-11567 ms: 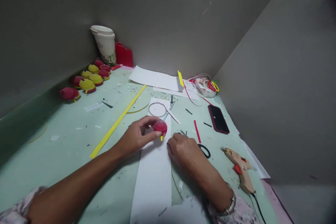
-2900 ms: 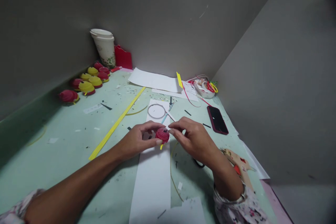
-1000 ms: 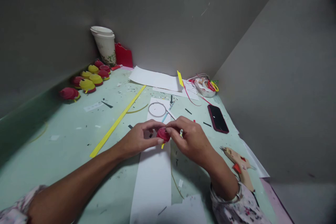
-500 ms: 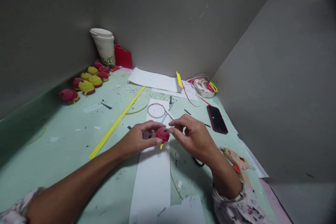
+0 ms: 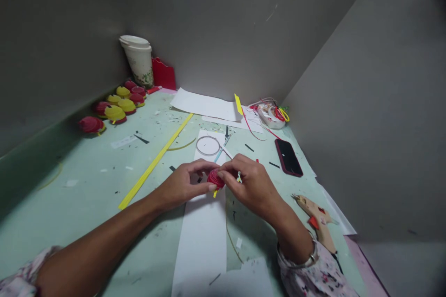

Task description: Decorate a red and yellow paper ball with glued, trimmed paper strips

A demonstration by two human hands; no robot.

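Note:
A small red ribbed dome (image 5: pixel 215 179) with a yellow tab at its lower edge is held over a long white paper strip (image 5: pixel 204 232). My left hand (image 5: pixel 186 182) grips the dome from the left, thumb in front and fingers behind. From the right, my right hand (image 5: pixel 249 183) has its thumb and index fingertip pressed together on the dome's top. Whether anything small lies between those fingertips is hidden. A thin grey ring (image 5: pixel 208 145) lies on the paper just beyond the hands.
Several red and yellow domes (image 5: pixel 114 113) sit at the left, near a white cup (image 5: pixel 137 60). A long yellow strip (image 5: pixel 156 160) crosses the table. On the right are a phone (image 5: pixel 288 158), a glue gun (image 5: pixel 318 218) and a tape roll (image 5: pixel 271 116).
My right hand has moved slightly left and its fingertips now rest on the dome's top. The right forearm has shifted left, showing more of the glue gun. My left hand keeps its hold.

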